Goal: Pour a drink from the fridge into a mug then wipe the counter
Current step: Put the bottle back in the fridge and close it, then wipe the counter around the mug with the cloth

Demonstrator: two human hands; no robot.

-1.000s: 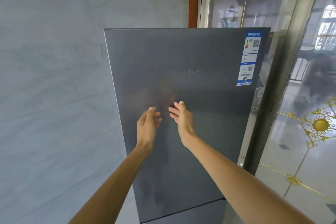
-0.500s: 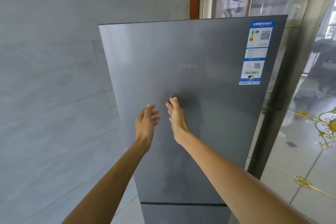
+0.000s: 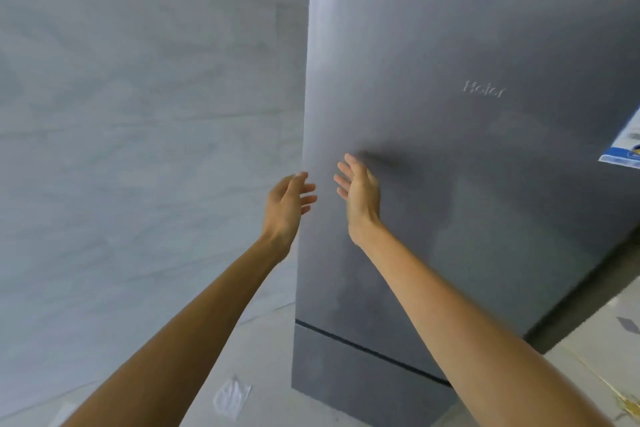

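Observation:
A tall grey fridge (image 3: 485, 166) fills the right half of the view, its upper door shut, with a dark seam above a lower door. My left hand (image 3: 285, 206) is raised at the door's left edge, fingers apart, holding nothing. My right hand (image 3: 360, 194) is raised in front of the door near that edge, fingers spread, its shadow falling on the door. I cannot tell whether either hand touches the door. No drink, mug or counter is in view.
A pale grey marbled wall (image 3: 138, 114) stands to the left of the fridge. A blue and white label (image 3: 623, 149) is on the door's right side. A crumpled white scrap (image 3: 230, 397) lies on the light floor.
The view has swung left and closer, so the fridge now sits to the right. Both hands have shifted toward the door's left edge and stay empty.

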